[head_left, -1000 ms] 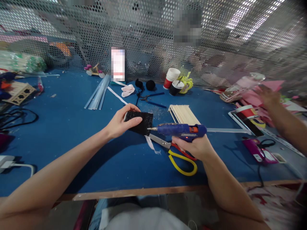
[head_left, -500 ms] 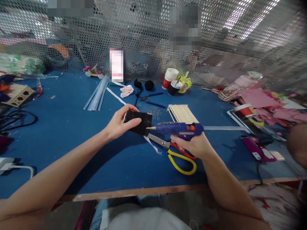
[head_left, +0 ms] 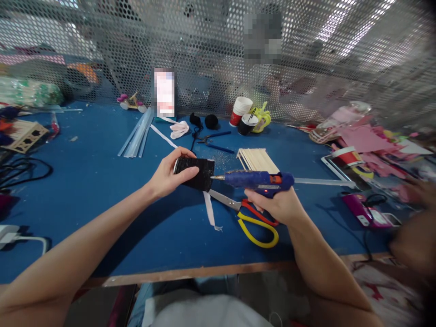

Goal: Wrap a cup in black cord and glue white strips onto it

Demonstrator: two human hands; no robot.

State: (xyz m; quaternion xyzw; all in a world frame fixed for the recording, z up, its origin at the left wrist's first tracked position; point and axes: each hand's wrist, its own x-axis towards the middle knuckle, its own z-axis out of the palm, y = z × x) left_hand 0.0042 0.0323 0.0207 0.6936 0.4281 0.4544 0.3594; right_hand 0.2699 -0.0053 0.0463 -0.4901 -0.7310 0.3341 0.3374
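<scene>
My left hand (head_left: 172,175) is wrapped round a black-covered paper cup (head_left: 202,175) lying on its side, thumb across its wall. In my right hand (head_left: 277,202) is a blue hot glue gun (head_left: 259,180), a small red light glowing on it and a clear glue stick (head_left: 322,182) poking from its back. The metal nozzle points left, close to the cup's end; whether it touches I cannot tell. Scissors (head_left: 258,232) with one yellow and one red handle lie below the gun. A white ribbon (head_left: 209,209) hangs down from beneath the cup.
Behind lie clear glue sticks (head_left: 138,136), pliers (head_left: 218,141), black yarn (head_left: 211,121) and stacked cups (head_left: 241,111). A wooden-stick piece (head_left: 260,160) sits beyond the gun. To the right are a phone (head_left: 345,172), a purple box (head_left: 364,211) and another person's blurred arm (head_left: 413,240).
The glue gun has shifted slightly right, its nozzle drawn back a little from the cup. The white ribbon's loose end now hangs straighter. The other person's arm at right has moved.
</scene>
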